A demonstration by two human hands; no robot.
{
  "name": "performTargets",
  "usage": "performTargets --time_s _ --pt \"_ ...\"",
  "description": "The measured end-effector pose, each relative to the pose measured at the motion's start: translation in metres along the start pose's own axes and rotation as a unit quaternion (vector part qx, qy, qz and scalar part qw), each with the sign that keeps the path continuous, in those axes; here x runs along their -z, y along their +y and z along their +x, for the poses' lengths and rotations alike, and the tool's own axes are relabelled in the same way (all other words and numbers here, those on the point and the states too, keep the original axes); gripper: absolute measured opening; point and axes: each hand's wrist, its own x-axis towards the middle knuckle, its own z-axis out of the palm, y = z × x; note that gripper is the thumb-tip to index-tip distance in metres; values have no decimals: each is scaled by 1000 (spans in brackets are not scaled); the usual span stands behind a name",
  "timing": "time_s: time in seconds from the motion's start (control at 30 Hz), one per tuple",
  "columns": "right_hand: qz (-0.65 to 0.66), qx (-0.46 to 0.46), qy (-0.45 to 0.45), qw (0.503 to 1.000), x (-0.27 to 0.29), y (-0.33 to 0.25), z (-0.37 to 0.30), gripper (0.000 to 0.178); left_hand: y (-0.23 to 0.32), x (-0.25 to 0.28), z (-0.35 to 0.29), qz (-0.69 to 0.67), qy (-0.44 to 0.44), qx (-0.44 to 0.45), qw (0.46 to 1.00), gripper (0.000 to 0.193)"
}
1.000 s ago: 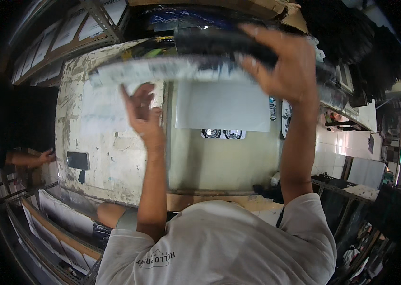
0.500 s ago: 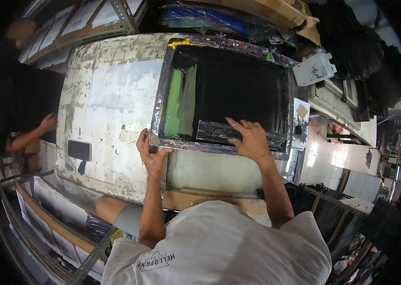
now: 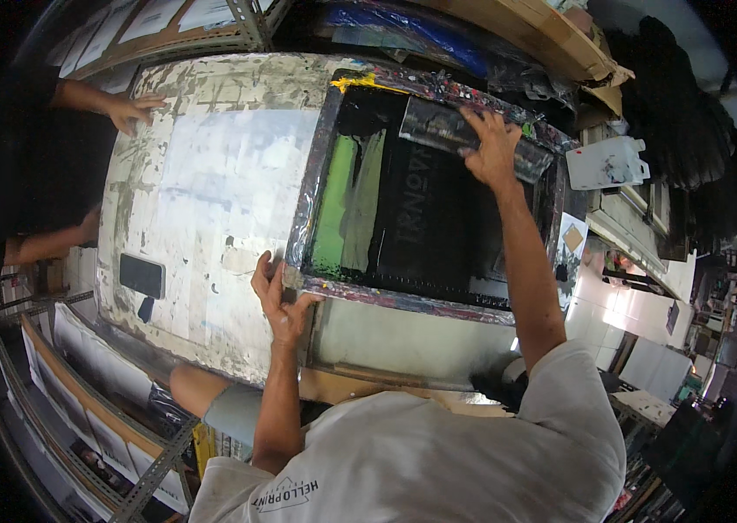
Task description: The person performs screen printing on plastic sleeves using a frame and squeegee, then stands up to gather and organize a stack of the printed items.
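Observation:
A screen printing frame (image 3: pixel 311 187), its wood smeared with dried ink, lies on a worn, pale board (image 3: pixel 211 288). My left hand (image 3: pixel 284 307) grips the frame's near left corner, fingers outside the edge and thumb along the near rail. At the far side of the black-inked mesh (image 3: pixel 447 231), my right hand (image 3: pixel 495 148) is closed over a long, dark squeegee (image 3: pixel 434 126). Faint lettering shows in the mesh behind the squeegee's path. A green strip (image 3: pixel 334 205) runs down the mesh's left side. The squeegee's lower edge is partly hidden.
Across the left edge, another person's hand (image 3: pixel 131 111) rests on the board. A dark phone-like slab (image 3: pixel 142 275) lies near the board's front left. A white plastic jug (image 3: pixel 600 166) stands beyond the frame's right end. Metal racks (image 3: pixel 155 475) hold boards at lower left.
My right hand has carried the squeegee from the near rail to the far rail. My left hand stays at the frame's corner. The other person's hand has come onto the board.

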Motion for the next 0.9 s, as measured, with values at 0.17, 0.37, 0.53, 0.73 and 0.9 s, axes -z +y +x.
performTargets --time_s 0.17,0.37,0.53,0.73,0.9 --pt "3 8 -25 1000 3 23 44 78 -2 1 -2 -3 -12 -1 1000 85" --pt "2 43 0 999 11 20 26 57 -8 -4 -9 -135 5 84 987 80" --pt "-37 50 47 997 25 -29 -45 45 4 -4 -5 -162 20 87 983 78" --pt "69 -23 -81 994 117 -112 -151 52 58 4 15 -203 75 63 974 74" --pt "21 69 60 996 184 -148 -165 56 121 17 62 -195 123 33 973 66"
